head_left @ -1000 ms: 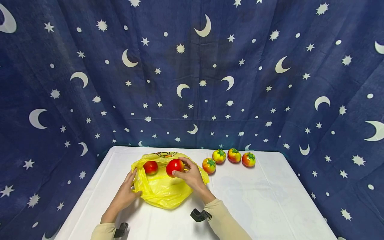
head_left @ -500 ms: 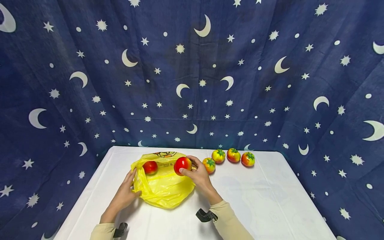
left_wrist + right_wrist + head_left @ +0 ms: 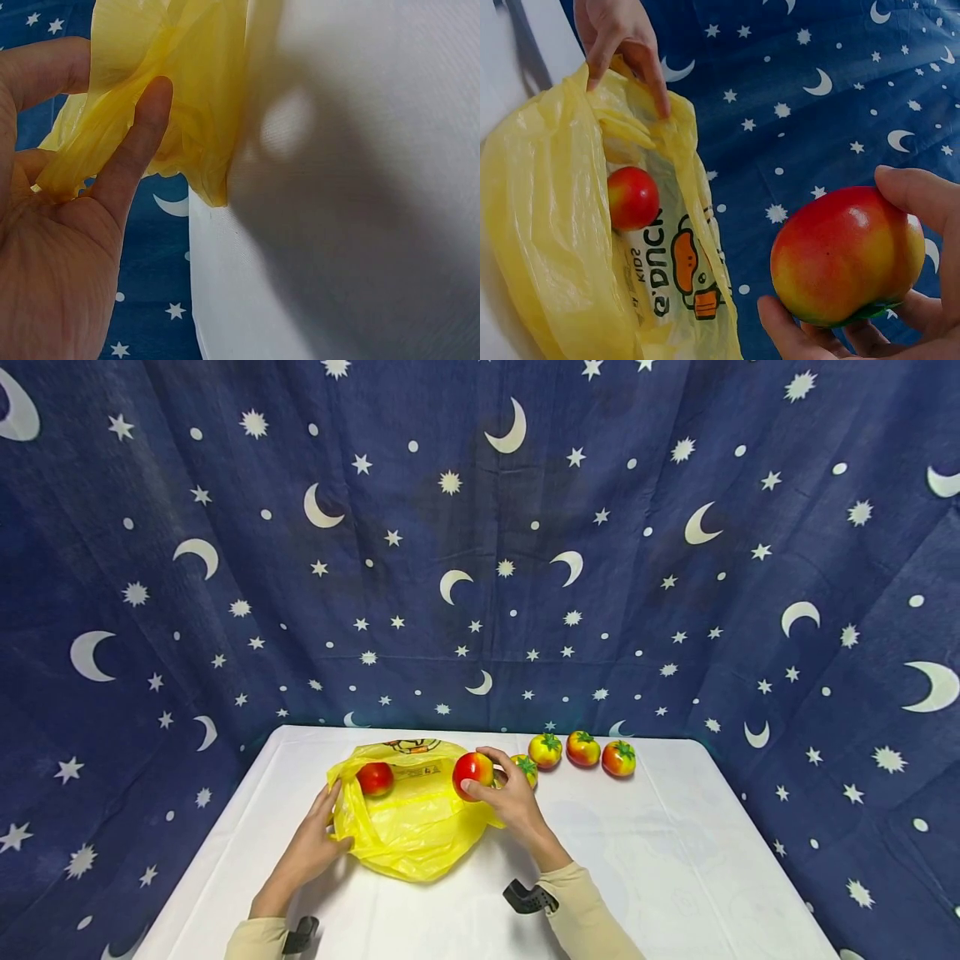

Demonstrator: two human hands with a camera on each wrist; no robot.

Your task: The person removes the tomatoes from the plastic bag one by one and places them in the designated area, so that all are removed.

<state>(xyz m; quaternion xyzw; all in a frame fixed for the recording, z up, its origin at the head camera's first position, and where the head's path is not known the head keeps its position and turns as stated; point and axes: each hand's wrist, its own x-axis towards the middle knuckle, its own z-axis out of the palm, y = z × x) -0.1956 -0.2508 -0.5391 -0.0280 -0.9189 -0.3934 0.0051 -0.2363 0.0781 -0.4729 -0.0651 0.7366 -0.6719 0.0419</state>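
A yellow plastic bag [image 3: 420, 827] lies on the table with its mouth spread toward me. My left hand [image 3: 311, 843] holds its left edge, the plastic between thumb and fingers in the left wrist view. Inside the bag sits a red tomato [image 3: 376, 778]. Another tomato [image 3: 472, 776], red shading to yellow, is gripped by my right hand [image 3: 517, 797] above the bag's right side. Its green leafy end points toward the palm in the right wrist view [image 3: 847, 255].
Several red-and-yellow tomatoes with green leaf tops stand at the back right of the white table [image 3: 637, 860]; the nearest tomato [image 3: 527, 770] is partly behind my right hand. A dark blue curtain [image 3: 480, 568] with moons and stars surrounds the table's back and sides.
My right hand has moved to the right with the tomato, from over the bag's middle to its right side. The left hand and the tomato in the bag have stayed put.
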